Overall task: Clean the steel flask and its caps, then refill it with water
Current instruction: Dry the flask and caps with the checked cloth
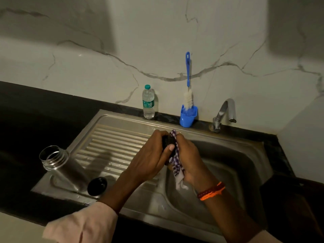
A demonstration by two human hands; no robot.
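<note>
Two hands work over the sink (228, 137), and you can read the picture from the left. On the far left the steel flask (64, 169) stands open on the ribbed drainboard (112, 142), at its near left corner, with its threaded mouth bare. Just beside it, to the right, one black cap (97, 186) lies on the same drainboard, apart from the flask. Next comes your left hand (149, 160), with the fingers curled around a second black cap (167, 142) and holding it above the edge of the basin. Your right hand (188, 158) grips a checked cloth (177, 163) and presses it against this cap; the loose end of the cloth hangs down under the hand. A red and orange thread band (211, 191) sits on the right wrist. At the back, on the dark table (35, 109) along the wall, a plastic water bottle (148, 102) stands upright, then a blue cup (188, 116) with a bottle brush (188, 81) inside, and on the right the tap (224, 113).
</note>
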